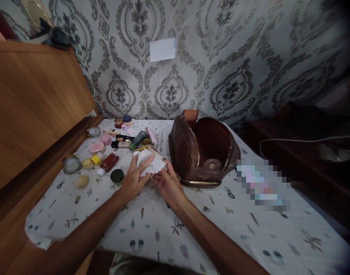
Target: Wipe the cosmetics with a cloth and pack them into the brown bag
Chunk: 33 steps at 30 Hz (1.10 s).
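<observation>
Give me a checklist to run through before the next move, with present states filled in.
1. White cloth gripped: ok, between the left hand and the right hand.
2. A hand free: not ok, both are occupied.
3. Anything wrapped in the cloth: cannot tell, the folds and fingers hide it.
4. Brown bag open at the top: ok, its mouth gapes.
5. Red bottle upright: not ok, it lies down.
6. Pixelated item identified: cannot tell.
</observation>
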Tool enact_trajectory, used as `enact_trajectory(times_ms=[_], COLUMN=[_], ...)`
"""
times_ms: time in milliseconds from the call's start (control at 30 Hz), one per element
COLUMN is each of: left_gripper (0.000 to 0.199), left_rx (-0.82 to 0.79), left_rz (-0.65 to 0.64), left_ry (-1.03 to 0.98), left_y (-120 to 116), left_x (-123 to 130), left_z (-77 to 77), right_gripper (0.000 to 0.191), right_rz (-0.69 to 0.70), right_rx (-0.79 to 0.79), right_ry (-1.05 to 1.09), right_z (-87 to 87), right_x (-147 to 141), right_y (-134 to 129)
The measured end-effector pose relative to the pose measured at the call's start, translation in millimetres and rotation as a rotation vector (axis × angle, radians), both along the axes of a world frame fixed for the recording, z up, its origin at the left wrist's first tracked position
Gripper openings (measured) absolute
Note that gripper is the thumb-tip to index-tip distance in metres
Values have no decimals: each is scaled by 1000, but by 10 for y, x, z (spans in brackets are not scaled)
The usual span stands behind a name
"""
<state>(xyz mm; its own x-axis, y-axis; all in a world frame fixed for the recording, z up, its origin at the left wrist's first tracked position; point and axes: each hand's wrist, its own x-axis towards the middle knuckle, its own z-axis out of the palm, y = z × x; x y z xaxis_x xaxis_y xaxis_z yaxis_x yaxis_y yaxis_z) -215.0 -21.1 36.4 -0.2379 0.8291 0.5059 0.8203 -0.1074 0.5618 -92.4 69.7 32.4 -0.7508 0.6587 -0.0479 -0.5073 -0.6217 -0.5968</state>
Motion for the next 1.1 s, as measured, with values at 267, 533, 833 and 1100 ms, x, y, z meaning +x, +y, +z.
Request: enact_trajectory(times_ms=[267,533,833,1100], left_gripper=[42,23,40,98], left_rx=[161,322,330,221], left_rz=[-95,-144,43,68], left_ry=[105,59,-34,-83], left_y=[32,-7,-61,-33], left_x=[-21,-30,-89,-89], left_z=[-21,48,13,-77], right_gripper=[18,18,31,25], right_rz=[-50,127,223,169], right_rx=[-231,-224,-199,-163], right_ry=[-63,4,26,13], right_z=[-48,-1,-52,-109], right_x=[-39,-9,19,22], right_y=[50,50,44,38])
